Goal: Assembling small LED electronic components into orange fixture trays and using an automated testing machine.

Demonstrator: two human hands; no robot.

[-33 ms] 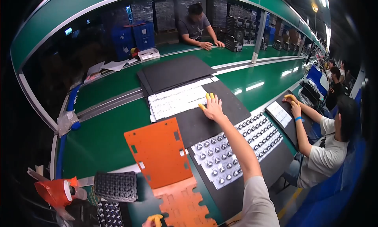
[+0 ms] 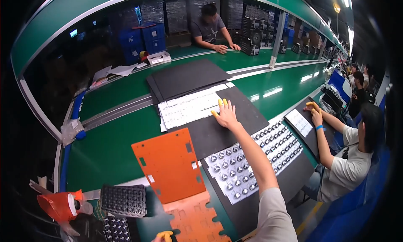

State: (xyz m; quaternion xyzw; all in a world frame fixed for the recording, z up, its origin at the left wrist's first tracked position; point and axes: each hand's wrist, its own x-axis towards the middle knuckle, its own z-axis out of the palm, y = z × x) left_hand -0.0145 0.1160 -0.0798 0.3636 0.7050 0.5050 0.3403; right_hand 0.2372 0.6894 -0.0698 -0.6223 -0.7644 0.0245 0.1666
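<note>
My right hand point(image 2: 227, 115) reaches forward with its fingers stretched out, yellow covers on the fingertips. The fingertips rest at the right edge of white printed sheets point(image 2: 184, 105), which lie on a black board point(image 2: 247, 105). Below my forearm lies a white panel with rows of round, shiny dark-and-clear parts point(image 2: 235, 174). At the lower edge my left hand point(image 2: 163, 237) is mostly cut off, its yellow-covered fingers curled beside an orange notched plate point(image 2: 195, 221); what they hold is hidden. Against that plate stands a tilted orange panel point(image 2: 172, 168) with small cut-outs.
Black trays with round cells point(image 2: 124, 200) and an orange bag point(image 2: 58, 204) are at lower left. More black boards point(image 2: 189, 78) lie beyond the sheets. A co-worker point(image 2: 352, 158) sits at the right; another person point(image 2: 210, 30) leans on the far bench.
The far edge of the tilted orange panel sits very slightly lower. The view has shifted a little; both hands stay in nearly the same places.
</note>
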